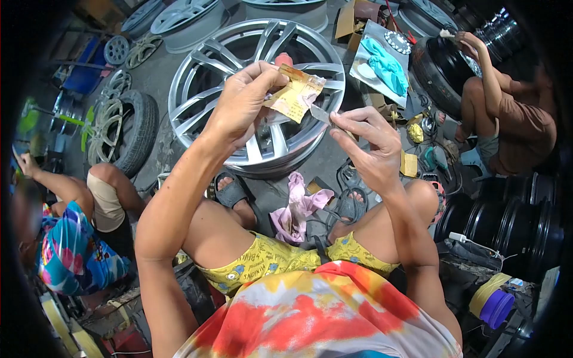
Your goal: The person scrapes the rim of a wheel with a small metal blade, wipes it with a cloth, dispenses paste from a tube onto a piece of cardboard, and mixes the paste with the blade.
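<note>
My left hand (250, 98) pinches a torn yellow piece of printed paper (290, 102), brown along its upper edge. A pinkish-grey smear lies on its right part. My right hand (371, 143) grips a small putty knife (321, 114), whose blade tip points at the smear; whether it touches cannot be told. Beneath both hands lies a large silver wheel rim (186, 122) with split spokes, pinkish patches on its lower right edge. A red object (283, 59) shows behind the paper, partly hidden.
A pink cloth (296, 209) lies on the floor between my feet. To the right are a board with a teal cloth (385, 64), cables, and black rims (507, 224). One person (519, 119) sits right, another (77, 238) left near a tire (142, 128). More rims (185, 24) stand behind.
</note>
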`<action>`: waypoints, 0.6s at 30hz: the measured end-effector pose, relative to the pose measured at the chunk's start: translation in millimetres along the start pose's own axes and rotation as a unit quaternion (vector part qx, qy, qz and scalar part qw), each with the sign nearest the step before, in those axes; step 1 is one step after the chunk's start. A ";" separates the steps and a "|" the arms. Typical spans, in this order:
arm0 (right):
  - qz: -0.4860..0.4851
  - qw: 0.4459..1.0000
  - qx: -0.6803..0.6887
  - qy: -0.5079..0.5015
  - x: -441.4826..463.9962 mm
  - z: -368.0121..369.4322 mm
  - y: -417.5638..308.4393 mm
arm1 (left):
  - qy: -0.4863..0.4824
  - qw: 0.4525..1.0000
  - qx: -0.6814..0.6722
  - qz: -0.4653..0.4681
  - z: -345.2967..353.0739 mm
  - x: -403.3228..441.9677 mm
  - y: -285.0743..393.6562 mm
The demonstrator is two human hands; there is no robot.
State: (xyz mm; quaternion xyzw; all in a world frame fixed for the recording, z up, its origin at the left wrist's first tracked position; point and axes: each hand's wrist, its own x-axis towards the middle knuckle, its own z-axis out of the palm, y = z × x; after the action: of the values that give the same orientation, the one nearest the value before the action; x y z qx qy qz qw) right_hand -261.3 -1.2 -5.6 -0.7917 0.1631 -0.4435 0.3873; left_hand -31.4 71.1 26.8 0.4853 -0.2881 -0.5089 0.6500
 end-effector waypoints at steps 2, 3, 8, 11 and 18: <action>0.004 1.000 -0.004 -0.016 -1.5 -5.1 0.5 | -0.003 0.996 0.075 0.042 -1.9 -1.6 2.5; 0.001 1.000 0.005 -0.013 -1.5 -7.9 1.6 | -0.003 0.996 0.074 0.042 -3.1 -0.5 0.7; 0.031 0.999 0.026 0.009 1.8 -2.9 5.5 | 0.000 0.973 0.193 0.125 4.9 -6.8 3.8; 0.042 0.997 0.047 -0.034 -0.9 1.0 3.4 | -0.008 0.960 0.229 0.159 2.4 -5.2 1.7; 0.106 0.987 0.113 -0.028 -0.8 -1.7 5.3 | -0.012 0.964 0.220 0.147 1.1 -6.3 -1.0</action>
State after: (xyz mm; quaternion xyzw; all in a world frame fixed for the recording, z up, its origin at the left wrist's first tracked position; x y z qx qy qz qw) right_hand -262.6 -4.9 -9.5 -0.7330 0.1842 -0.3928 0.5239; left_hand -34.7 76.7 27.0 0.5625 -0.4689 -0.3372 0.5916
